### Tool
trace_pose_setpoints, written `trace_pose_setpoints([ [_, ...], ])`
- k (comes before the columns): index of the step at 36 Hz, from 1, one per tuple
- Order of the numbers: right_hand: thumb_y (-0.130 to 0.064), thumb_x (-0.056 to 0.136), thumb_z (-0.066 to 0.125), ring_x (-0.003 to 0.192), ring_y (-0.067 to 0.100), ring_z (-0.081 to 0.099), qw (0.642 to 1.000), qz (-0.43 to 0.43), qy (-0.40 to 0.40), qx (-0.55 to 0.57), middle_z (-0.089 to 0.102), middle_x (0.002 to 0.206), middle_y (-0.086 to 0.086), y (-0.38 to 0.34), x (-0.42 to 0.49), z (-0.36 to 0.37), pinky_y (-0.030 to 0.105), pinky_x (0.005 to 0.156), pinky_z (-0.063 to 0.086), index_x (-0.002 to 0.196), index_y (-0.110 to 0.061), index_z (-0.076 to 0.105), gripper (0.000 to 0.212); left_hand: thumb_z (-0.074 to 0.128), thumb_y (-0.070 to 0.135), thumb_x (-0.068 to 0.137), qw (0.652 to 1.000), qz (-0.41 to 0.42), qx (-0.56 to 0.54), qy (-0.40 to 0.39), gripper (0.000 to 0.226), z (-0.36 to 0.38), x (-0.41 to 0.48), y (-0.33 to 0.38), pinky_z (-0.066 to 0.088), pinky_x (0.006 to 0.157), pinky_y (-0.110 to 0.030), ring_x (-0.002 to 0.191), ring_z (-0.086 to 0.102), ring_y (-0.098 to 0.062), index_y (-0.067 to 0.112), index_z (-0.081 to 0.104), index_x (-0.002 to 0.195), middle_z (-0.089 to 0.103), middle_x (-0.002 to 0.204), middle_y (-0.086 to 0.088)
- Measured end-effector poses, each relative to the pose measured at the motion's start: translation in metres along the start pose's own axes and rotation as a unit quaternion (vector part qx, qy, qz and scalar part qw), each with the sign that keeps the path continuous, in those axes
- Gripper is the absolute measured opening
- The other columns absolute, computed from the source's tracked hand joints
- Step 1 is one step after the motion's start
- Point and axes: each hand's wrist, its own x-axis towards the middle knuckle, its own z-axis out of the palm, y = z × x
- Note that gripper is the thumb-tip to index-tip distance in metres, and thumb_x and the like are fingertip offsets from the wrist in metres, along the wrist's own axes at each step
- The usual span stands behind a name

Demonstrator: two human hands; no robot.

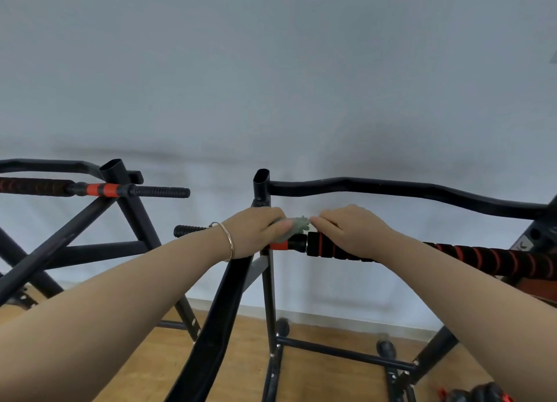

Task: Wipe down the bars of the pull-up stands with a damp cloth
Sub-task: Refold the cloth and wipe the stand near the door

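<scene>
Two black pull-up stands face a pale wall. On the right stand, a padded bar (470, 255) with a black and red spiral grip runs rightward from a red collar (278, 245). My left hand (253, 230) grips a pale green cloth (297, 225) bunched over the bar just right of the upright post (261, 187). My right hand (352, 228) lies over the padded grip's left end, and its fingertips pinch the cloth's right edge. A bracelet circles my left wrist. The left stand's bar (99, 189) has the same red collar.
A curved black upper bar (407, 190) runs behind my hands on the right stand. A wide black strut (223, 317) slants down below my left wrist. The stands' base rails (340, 352) rest on a wooden floor. Black and red gear (479, 394) lies at the bottom right.
</scene>
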Motion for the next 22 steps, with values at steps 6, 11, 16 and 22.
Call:
trace_pose_setpoints([
  [6,-0.06,0.086,0.062,0.083,0.007,0.054,0.992,-0.108,0.056,-0.027,0.058,0.094,-0.017,0.006,-0.01,0.008,0.027,0.069,0.047,0.103,-0.028,0.061,0.037,0.042,0.037,0.103,0.988,-0.052,-0.133,0.055,0.025,-0.009,-0.002,-0.006,0.041,0.077,-0.02,0.081,0.056,0.003,0.034,0.062,0.088,0.064,0.086,0.016],
  [11,-0.047,0.088,0.069,0.085,0.009,0.059,0.988,-0.102,0.09,0.071,0.061,0.093,-0.013,-0.014,0.001,0.016,0.029,0.074,0.05,0.105,-0.027,0.069,0.026,0.07,0.026,0.09,0.975,-0.061,-0.198,0.08,0.02,-0.009,-0.002,-0.012,0.048,0.085,-0.019,0.087,0.062,-0.004,0.029,0.063,0.109,0.067,0.093,0.011],
  [16,-0.022,0.087,0.071,0.078,0.003,0.06,0.988,-0.051,0.077,0.123,0.065,0.083,-0.013,-0.033,0.009,0.014,0.023,0.073,0.049,0.089,-0.026,0.073,0.005,0.071,0.034,0.089,0.987,-0.121,-0.098,0.041,0.044,-0.018,-0.004,-0.01,0.038,0.077,-0.01,0.086,0.056,-0.002,0.026,0.059,0.131,0.06,0.096,0.014],
  [22,0.002,0.083,0.06,0.083,0.015,0.068,0.939,-0.017,0.128,0.318,0.07,0.089,-0.001,-0.054,0.007,0.002,0.029,0.077,0.056,0.091,-0.022,0.069,0.028,0.075,0.023,0.083,0.973,-0.125,-0.173,0.083,0.005,-0.027,-0.012,-0.003,0.049,0.074,-0.02,0.081,0.064,-0.008,0.026,0.072,0.087,0.069,0.084,0.011],
])
